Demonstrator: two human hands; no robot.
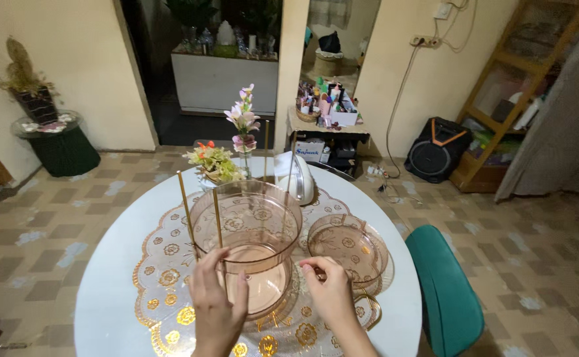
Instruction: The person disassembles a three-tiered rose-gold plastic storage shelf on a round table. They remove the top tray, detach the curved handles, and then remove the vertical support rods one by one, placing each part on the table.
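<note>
A pink see-through bowl (250, 225) with gold flower marks sits raised among several thin gold upright rods (185, 208), above a second pink bowl (267, 297) lower down. My left hand (215, 304) touches the near rim of the upper bowl beside one rod. My right hand (331, 291) pinches the bowl's rim at its right side. A smaller pink plate (349, 246) lies just to the right, and a gold handle (368, 309) shows by my right wrist.
All stands on a lace mat with gold flowers (164, 277) on a round white table (104, 291). Flower vases (243, 135) and a white jug (300, 178) stand at the far side. A teal chair (444, 291) is right of the table.
</note>
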